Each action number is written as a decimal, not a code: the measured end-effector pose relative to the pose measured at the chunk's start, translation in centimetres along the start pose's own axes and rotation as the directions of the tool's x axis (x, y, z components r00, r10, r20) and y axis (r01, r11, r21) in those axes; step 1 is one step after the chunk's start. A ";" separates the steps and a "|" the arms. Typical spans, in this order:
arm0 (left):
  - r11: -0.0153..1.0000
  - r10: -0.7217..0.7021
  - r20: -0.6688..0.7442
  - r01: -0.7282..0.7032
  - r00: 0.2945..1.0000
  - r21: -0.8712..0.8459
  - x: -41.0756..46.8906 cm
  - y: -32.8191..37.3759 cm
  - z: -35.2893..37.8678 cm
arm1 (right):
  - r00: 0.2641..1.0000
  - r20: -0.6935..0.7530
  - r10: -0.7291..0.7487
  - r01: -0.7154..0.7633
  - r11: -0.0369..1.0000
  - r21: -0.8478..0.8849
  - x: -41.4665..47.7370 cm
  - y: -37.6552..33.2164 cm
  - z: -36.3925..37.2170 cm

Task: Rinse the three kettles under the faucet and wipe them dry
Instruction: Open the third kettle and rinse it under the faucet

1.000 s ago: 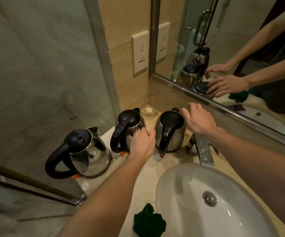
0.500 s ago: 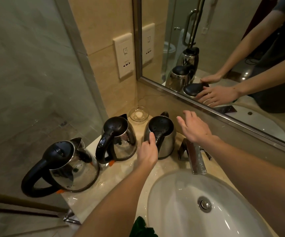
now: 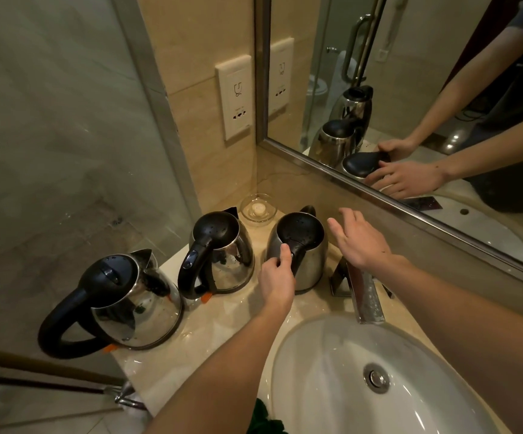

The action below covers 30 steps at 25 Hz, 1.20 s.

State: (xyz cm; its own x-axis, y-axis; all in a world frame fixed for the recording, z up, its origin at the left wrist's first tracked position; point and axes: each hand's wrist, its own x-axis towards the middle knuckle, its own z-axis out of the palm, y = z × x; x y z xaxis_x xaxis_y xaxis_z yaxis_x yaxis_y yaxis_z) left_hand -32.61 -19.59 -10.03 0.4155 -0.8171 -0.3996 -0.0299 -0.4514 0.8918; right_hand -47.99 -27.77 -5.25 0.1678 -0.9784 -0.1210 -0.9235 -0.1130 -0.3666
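Three steel kettles with black lids and handles stand in a row on the beige counter. The left kettle (image 3: 128, 302) is nearest the counter's corner, the middle kettle (image 3: 222, 255) stands beside it, and the right kettle (image 3: 304, 245) is next to the faucet (image 3: 363, 292). My left hand (image 3: 277, 277) grips the right kettle's black handle, thumb on its top. My right hand (image 3: 357, 239) hovers with fingers spread just right of that kettle, above the faucet base. A dark green cloth (image 3: 266, 421) lies at the counter's front edge.
The white basin (image 3: 332, 386) with its drain sits below the faucet. A small glass dish (image 3: 258, 209) stands in the back corner. A mirror (image 3: 410, 89) runs along the back wall, a glass shower wall (image 3: 50, 136) on the left with a rail (image 3: 50, 371) below.
My left hand moved from the middle kettle's side to the right kettle's handle and closed round it. My right hand stayed hovering beside that kettle.
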 end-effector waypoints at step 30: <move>0.976 0.205 0.110 -0.195 0.973 -0.092 -8.0 2.4 -12.3 | 0.899 0.275 0.340 -0.350 0.183 0.919 -9.1 -8.7 -0.4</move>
State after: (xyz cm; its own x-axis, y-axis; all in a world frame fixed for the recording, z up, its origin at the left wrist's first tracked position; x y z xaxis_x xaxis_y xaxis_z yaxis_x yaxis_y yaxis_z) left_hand -24.81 -9.68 -2.11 0.2985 -0.9265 -0.2291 -0.0269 -0.2481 0.9683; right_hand -41.64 -17.99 -0.61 -0.0686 -0.8707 -0.4871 0.0893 0.4809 -0.8722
